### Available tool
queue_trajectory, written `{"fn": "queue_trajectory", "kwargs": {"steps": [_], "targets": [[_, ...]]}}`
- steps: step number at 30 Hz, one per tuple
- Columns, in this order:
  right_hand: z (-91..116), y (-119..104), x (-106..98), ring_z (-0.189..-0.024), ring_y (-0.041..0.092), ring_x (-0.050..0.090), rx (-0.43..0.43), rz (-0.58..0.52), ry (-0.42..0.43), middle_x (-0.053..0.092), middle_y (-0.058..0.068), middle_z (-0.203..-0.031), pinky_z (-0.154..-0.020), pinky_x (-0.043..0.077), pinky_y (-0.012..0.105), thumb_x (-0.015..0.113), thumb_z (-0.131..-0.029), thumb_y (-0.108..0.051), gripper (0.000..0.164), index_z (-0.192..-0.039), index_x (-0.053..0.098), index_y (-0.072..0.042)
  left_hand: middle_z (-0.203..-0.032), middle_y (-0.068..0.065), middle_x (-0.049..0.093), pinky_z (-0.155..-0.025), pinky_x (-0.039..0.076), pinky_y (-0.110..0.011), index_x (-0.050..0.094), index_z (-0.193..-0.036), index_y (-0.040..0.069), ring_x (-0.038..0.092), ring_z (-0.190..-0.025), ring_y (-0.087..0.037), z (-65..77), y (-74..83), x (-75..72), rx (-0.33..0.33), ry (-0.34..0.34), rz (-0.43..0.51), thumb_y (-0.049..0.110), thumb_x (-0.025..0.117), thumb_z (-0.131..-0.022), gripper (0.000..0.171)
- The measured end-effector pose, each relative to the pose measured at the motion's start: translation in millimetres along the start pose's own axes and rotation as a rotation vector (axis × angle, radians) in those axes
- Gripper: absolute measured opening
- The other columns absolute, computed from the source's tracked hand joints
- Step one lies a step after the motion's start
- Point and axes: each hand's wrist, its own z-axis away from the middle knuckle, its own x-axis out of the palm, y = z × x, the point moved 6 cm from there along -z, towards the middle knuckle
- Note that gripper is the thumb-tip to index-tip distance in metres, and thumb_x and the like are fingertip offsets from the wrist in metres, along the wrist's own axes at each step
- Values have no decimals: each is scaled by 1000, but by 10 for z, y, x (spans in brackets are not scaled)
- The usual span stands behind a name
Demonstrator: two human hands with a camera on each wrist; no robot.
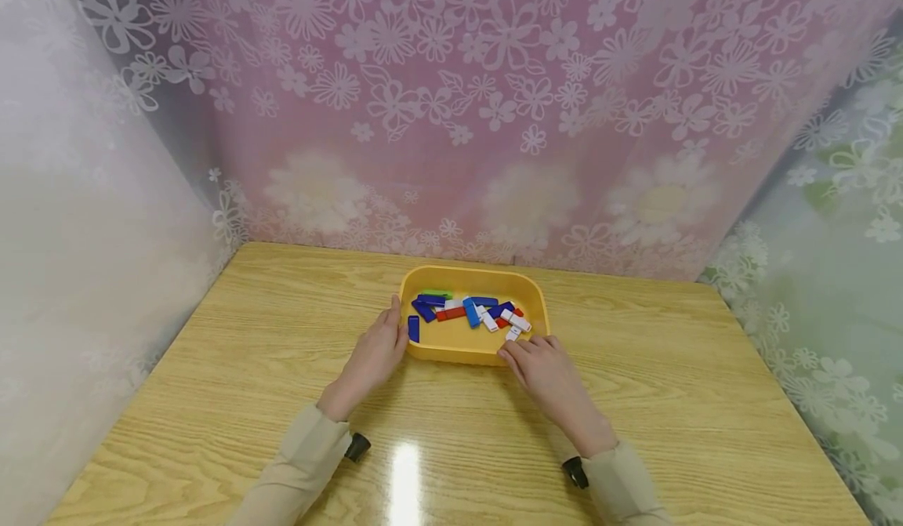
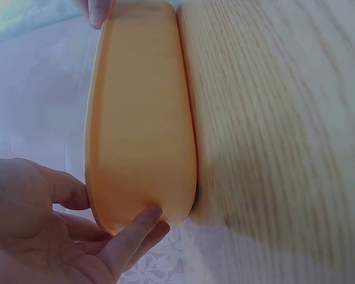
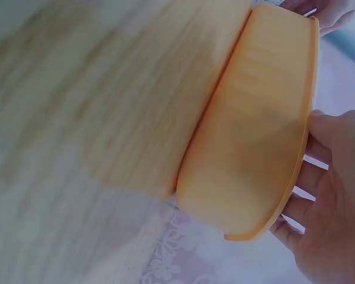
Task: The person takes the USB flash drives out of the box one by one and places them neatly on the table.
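A yellow plastic bin (image 1: 451, 353) with rounded corners stands on the wooden table. Inside lie several small flat sticks that look like capped USB drives: blue ones (image 1: 413, 328), white ones (image 1: 515, 320), red ones (image 1: 451, 314) and a green one (image 1: 436, 293). My left hand (image 1: 374, 351) holds the bin's left end, thumb at the rim and fingers along the outer wall; in the left wrist view two fingertips (image 2: 148, 218) press that wall. At the front right corner my right hand (image 1: 546, 373) grips the rim, thumb outside, fingers reaching over it. Its fingertips are hidden behind the wall.
The wooden table (image 1: 282, 353) reaches back to a pink flowered curtain (image 1: 451, 118). Pale curtains (image 1: 106, 197) hang at the left and right sides. A small black device (image 1: 357, 448) sits at the left sleeve, another (image 1: 574, 473) at the right sleeve.
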Motion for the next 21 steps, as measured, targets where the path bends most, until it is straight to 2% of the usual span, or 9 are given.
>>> {"fn": "queue_trajectory", "kwargs": {"steps": [6, 13, 17, 21], "targets": [[-5, -2, 17, -83, 24, 61, 12, 23, -24, 75, 2, -92, -85, 46, 43, 64, -101, -24, 14, -97, 71, -13, -142, -29, 52, -98, 50, -54, 27, -153, -12, 58, -123, -41, -1, -1, 4, -6, -2, -4, 11, 51, -105, 58], [-14, -22, 6, -83, 25, 61, 7, 39, -11, 67, 2, -87, -82, 45, 43, 63, -101, -24, 14, -95, 69, -13, -144, -31, 49, -101, 48, -54, 28, -153, -12, 56, -126, -42, -4, -6, -9, -19, -2, 11, 11, 51, -105, 58], [-18, -30, 1, -83, 26, 61, 11, 33, -14, 66, 3, -88, -82, 45, 44, 63, -101, -24, 14, -96, 69, -12, -147, -33, 44, -107, 43, -55, 32, -151, -13, 49, -132, -45, -33, 27, -68, 16, 20, -10, 9, 56, -103, 59], [-10, -24, 1, -84, 26, 62, 16, 36, -16, 66, 3, -88, -82, 45, 44, 62, -101, -23, 14, -96, 69, -12, -148, -34, 41, -108, 41, -57, 39, -149, -12, 45, -134, -48, -121, 124, -203, 87, 82, -47, 7, 62, -99, 58]]}}
